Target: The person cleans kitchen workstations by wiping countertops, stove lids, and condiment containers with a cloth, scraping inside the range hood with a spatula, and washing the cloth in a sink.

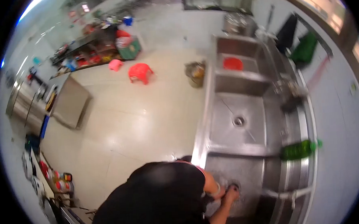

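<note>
Both my arms reach down into the nearest basin of the steel sink (249,173). My left hand (219,193), with a light band at its wrist, is low in the basin, its fingers blurred and partly hidden. Close beside it, my right hand (232,194) is curled, fingers bent inward. A small dark thing (234,186) shows at the right hand's fingertips; I cannot tell whether it is held or part of the drain. A faucet pipe (287,194) extends over the basin from the wall side.
A green bottle (297,150) lies on the sink's back ledge. Beyond are two more basins, one with a red bowl (232,63), and a metal pot (236,23). A bucket (196,74) and red stool (140,73) stand on the floor. A steel cabinet (71,101) is opposite.
</note>
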The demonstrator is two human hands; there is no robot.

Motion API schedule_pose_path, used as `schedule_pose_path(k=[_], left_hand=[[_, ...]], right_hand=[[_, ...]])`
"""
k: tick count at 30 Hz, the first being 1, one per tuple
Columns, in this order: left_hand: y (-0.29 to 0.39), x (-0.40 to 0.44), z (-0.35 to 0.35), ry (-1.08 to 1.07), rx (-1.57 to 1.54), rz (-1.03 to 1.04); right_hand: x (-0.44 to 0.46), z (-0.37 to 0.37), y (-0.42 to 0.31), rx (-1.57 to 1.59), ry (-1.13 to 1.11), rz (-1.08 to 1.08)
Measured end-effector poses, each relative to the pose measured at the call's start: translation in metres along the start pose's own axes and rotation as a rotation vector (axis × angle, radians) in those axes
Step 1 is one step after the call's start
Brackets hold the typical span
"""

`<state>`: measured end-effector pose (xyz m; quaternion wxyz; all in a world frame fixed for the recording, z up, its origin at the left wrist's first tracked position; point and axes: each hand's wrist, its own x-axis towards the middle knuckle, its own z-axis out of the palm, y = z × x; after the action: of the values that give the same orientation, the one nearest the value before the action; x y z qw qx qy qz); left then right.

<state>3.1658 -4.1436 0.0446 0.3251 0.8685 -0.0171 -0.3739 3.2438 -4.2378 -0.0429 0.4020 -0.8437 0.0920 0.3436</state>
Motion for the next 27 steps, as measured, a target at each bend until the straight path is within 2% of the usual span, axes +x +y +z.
schedule_pose_path(k=[1, 2, 4, 6, 8, 10, 12, 14, 15, 16, 17, 18, 19, 20, 21, 23, 25, 27], left_hand=[[-0.005, 0.001, 0.002, -0.019, 0.026, -0.012], [-0.010, -0.001, 0.003, -0.030, 0.045, -0.022], [-0.016, -0.003, 0.011, -0.032, 0.066, -0.040], [-0.019, -0.008, 0.012, -0.074, 0.117, -0.052], [-0.015, -0.010, 0.013, -0.138, 0.172, -0.011], [-0.015, -0.008, 0.020, 0.085, 0.102, -0.162], [-0.017, -0.001, 0.018, 0.110, 0.126, -0.076], [-0.007, -0.006, -0.001, 0.149, 0.035, -0.016], [0.000, -0.013, -0.022, 0.145, -0.055, -0.020], [-0.008, -0.002, -0.028, 0.083, -0.306, 0.003], [-0.018, 0.006, -0.035, 0.016, -0.562, 0.018], [-0.004, -0.024, -0.064, -0.142, -0.883, -0.092], [-0.007, -0.038, -0.079, -0.179, -0.977, -0.019], [-0.014, -0.049, -0.087, -0.211, -1.072, 0.052], [-0.024, -0.057, -0.090, -0.216, -1.073, 0.054], [-0.046, -0.078, -0.100, -0.223, -1.110, 0.074], [-0.069, -0.105, -0.107, -0.155, -1.134, 0.079], [-0.089, -0.137, -0.119, -0.050, -1.170, 0.099]], right_hand=[[-0.021, 0.002, -0.010, 0.083, 0.067, -0.058], [0.002, 0.008, 0.010, -0.143, 0.056, -0.042], [-0.031, 0.010, -0.017, -0.162, 0.052, 0.078], [-0.010, 0.020, 0.019, -0.061, -0.067, 0.080], [-0.006, 0.029, 0.032, -0.091, -0.017, 0.179], [-0.001, 0.028, 0.040, -0.119, 0.017, 0.269], [-0.004, 0.025, 0.053, 0.494, 0.033, 0.185], [-0.051, -0.018, -0.010, 0.320, 0.232, 0.095], [0.022, -0.044, 0.060, 0.138, 0.197, -0.265], [-0.003, -0.074, 0.026, -0.081, 0.621, -0.446], [-0.016, -0.115, -0.003, -0.235, 0.861, -0.446], [-0.037, -0.164, -0.038, -0.285, 1.018, -0.676], [-0.060, -0.192, -0.071, -0.224, 1.178, -0.682], [-0.087, -0.211, -0.106, -0.169, 1.204, -0.776], [-0.104, -0.227, -0.136, -0.263, 1.155, -0.837], [-0.104, -0.243, -0.159, -0.350, 1.091, -0.924], [-0.090, -0.243, -0.168, -0.681, 0.742, -0.544], [-0.097, -0.206, -0.181, -0.941, 0.900, -0.504]])
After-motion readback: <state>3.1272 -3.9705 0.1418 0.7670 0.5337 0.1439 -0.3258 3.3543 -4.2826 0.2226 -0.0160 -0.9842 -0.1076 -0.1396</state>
